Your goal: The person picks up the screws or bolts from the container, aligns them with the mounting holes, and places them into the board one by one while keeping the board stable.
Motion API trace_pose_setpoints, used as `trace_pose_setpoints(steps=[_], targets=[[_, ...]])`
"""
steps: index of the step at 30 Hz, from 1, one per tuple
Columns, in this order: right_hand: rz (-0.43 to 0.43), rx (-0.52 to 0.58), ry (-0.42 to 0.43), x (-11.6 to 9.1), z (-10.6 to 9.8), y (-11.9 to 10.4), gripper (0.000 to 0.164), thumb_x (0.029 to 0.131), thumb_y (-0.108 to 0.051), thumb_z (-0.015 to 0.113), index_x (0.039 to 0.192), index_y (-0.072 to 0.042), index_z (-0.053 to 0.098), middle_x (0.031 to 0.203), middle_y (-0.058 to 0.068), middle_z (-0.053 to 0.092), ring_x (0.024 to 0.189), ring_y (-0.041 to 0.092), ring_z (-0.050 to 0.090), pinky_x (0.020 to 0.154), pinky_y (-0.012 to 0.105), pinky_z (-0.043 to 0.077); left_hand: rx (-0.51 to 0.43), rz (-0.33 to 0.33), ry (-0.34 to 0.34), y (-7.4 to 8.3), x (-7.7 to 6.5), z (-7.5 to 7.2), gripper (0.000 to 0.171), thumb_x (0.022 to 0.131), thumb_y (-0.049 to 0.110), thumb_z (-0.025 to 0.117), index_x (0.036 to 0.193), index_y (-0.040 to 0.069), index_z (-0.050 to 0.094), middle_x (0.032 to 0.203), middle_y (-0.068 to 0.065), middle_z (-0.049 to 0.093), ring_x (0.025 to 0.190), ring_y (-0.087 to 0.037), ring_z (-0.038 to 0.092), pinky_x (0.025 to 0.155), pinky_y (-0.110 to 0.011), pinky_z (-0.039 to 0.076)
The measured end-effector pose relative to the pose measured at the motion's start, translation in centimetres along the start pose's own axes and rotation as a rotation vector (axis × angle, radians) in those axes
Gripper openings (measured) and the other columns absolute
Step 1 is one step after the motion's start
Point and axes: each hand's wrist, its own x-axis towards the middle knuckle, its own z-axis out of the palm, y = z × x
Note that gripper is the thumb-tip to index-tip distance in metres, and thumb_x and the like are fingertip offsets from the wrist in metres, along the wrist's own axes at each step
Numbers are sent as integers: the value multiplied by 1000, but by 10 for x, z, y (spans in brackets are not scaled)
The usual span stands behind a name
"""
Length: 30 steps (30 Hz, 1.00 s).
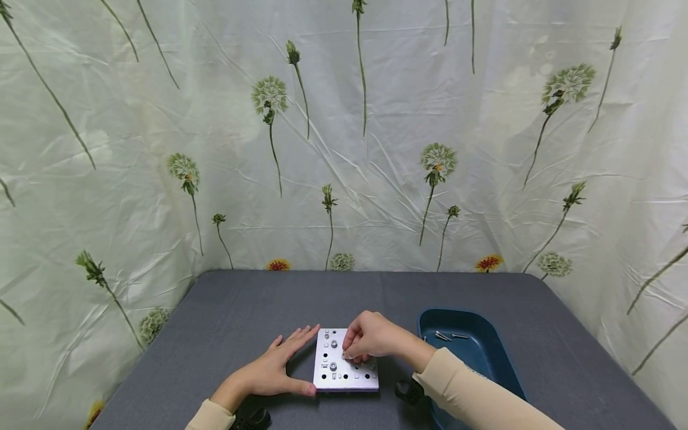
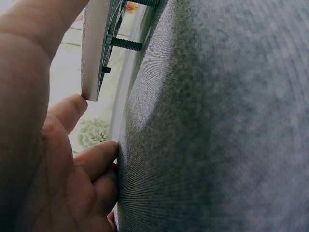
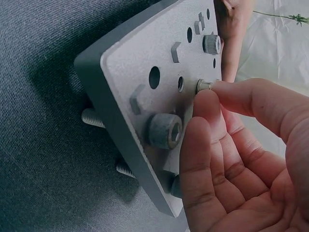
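Head view, and the left hand (image 1: 276, 367) lies spread, fingers straight, touching the metal plate (image 1: 338, 356) just to its right; over that plate the right hand (image 1: 371, 335) pinches a small metal fastener (image 3: 204, 85), a blue tray (image 1: 486, 358) to its right! Left wrist: a fingertip meets the plate's edge, threaded shafts (image 2: 126, 44) jutting beyond! Right wrist: thumb and finger grip the fastener at the plate's face, 2 bolt heads (image 3: 165, 130) nearby
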Motion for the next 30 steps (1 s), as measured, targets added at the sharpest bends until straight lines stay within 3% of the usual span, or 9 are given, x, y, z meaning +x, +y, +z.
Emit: trace_pose_setpoints(steps=[8,15,21,30], targets=[[-4,10,-1,-6,-6,-2,10,90,-3,84,84,-5,77,70,3,74,58,8,61,55,22,51,-5,-4,-3,0,0,1,113,87,51,88,174,21,21,179,-15,23,165,-52,17,121,-86,5],[-11,-4,13,-11,-13,-1,9,90,-2,82,84,-7,77,70,2,74,59,8,63,62,35,61,0,-8,-6,-1,0,0,114,87,51,88,174,22,20,179,-15,22,165,-51,16,121,-85,5],[-4,-11,27,-15,-20,1,8,91,-5,81,85,-9,77,72,2,74,60,9,63,58,26,53,6,3,2,-1,0,0,113,88,50,88,174,21,20,179,-17,23,165,-52,16,120,-86,5],[-24,-24,37,-21,-33,10,5,93,-9,82,89,-8,79,73,0,75,61,8,65,63,33,60,-10,-23,-7,-1,1,0,114,87,52,88,174,23,21,180,-15,23,165,-52,16,120,-86,4]])
